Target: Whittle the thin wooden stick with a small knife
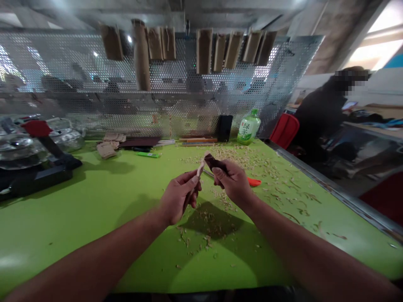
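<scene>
Pale stick [200,169] in left hand [179,196], brown piece [214,162] in right hand [236,182].

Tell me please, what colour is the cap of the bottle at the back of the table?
Green; the cap shows in the head view.

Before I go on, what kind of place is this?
Probably a small woodworking or carving workshop. Pale shavings lie scattered over the green table, the two hands (left, right) hold a thin pale piece and a dark brown block, and brown pieces hang on a perforated metal panel.
</scene>
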The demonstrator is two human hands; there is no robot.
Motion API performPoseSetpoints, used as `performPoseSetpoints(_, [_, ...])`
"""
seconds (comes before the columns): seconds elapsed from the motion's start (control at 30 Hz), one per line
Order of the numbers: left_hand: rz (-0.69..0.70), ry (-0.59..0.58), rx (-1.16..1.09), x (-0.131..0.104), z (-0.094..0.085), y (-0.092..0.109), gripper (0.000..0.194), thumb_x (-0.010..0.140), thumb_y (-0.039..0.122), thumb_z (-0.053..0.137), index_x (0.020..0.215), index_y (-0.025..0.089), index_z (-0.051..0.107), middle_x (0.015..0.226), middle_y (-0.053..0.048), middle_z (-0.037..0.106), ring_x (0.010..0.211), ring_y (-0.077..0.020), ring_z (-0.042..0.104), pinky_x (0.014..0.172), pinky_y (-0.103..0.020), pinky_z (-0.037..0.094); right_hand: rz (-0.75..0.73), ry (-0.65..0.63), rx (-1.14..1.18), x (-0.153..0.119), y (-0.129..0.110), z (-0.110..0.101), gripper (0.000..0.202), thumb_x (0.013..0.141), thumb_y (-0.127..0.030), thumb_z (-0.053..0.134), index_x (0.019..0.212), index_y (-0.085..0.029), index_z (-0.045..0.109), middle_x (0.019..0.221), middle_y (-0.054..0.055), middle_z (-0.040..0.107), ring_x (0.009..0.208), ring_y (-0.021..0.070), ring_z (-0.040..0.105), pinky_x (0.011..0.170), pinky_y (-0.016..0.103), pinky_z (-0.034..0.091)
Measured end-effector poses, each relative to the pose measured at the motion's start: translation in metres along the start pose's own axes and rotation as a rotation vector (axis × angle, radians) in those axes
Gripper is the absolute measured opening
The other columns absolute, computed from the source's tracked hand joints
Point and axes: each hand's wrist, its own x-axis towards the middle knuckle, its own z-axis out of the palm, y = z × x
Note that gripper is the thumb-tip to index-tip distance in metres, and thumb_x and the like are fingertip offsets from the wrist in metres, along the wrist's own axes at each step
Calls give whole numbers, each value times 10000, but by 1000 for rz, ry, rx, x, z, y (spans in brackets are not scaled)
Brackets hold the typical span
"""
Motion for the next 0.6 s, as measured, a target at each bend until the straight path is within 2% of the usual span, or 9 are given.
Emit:
performPoseSetpoints(0.13, [-26, -13, 27, -1, 2, -2, 420, 780, 321, 695, 1164, 160, 630, 688, 35, 530, 434, -51, 438, 348, -183, 382, -54, -2, -196, 0, -4, 0, 233, 896, -368, 537, 746, -189, 537, 604, -31, 485, 550, 94, 436, 515, 235, 332])
performPoseSetpoints(0.23, [-14, 22, 49, -2, 3, -3, 454, 756, 318, 721, 1170, 151, 636, 666, 44, 510, 434, -41, 405, 352, -172, 344, -97, -26, -305, 0, -3, 1, 237, 907, -353, 521, 733, -192, 528, 620, -29, 466, 579, 99, 427, 534, 231, 314])
performPoseSetpoints(0.37, [-9, 122, 77, 0, 4, -3, 383, 705, 329, 762, 1018, 122, 685, 566, 73, 432, 410, -26, 318, 358, -166, 259, -124, -160, -460, -4, -2, 4, 267, 925, -356, 488, 717, -193, 520, 589, -37, 439, 547, 94, 393, 529, 231, 272])
performPoseSetpoints(0.43, [-10, 136, 107, 0, 3, -2, 333, 688, 330, 770, 938, 123, 695, 527, 82, 405, 403, -27, 296, 364, -172, 233, -128, -212, -509, -5, -2, 6, 279, 928, -373, 482, 723, -193, 539, 581, -37, 440, 539, 95, 390, 529, 231, 260])
performPoseSetpoints(0.5, [6, 131, 136, 1, 2, -2, 331, 686, 336, 769, 935, 129, 699, 496, 89, 385, 399, -31, 274, 369, -177, 210, -114, -205, -524, -5, -3, 7, 294, 931, -398, 475, 738, -193, 557, 589, -33, 451, 548, 99, 404, 536, 231, 266])
performPoseSetpoints(0.6, [29, 129, 158, 2, 2, -1, 398, 707, 353, 750, 1037, 137, 700, 474, 100, 343, 398, -38, 243, 375, -185, 179, -89, -165, -503, -3, -4, 7, 301, 935, -418, 467, 763, -193, 569, 601, -29, 464, 560, 104, 419, 546, 230, 283])
